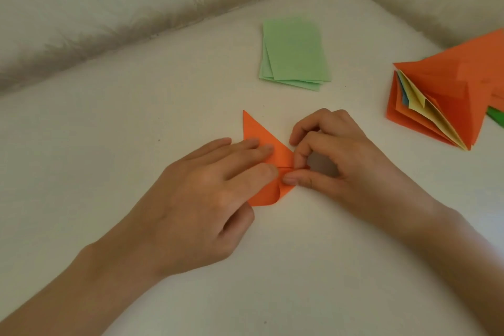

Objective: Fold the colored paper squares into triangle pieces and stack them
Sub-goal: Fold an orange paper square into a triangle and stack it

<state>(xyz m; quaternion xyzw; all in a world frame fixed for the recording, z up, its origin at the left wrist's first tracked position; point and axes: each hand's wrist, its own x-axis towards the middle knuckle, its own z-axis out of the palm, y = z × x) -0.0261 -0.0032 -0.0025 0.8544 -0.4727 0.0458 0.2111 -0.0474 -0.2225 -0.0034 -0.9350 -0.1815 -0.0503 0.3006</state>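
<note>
An orange paper, partly folded, lies on the white surface in the middle of the view. One pointed corner sticks up and away from me. My left hand presses on it with straight fingers. My right hand pinches the paper's right corner between thumb and forefinger, where a flap curls over. A stack of folded triangle pieces, orange outside with yellow and blue layers showing, lies at the right.
A small pile of light green paper squares lies beyond my hands. A green scrap shows at the right edge. Padded cream walls border the surface at the back and meet in a corner.
</note>
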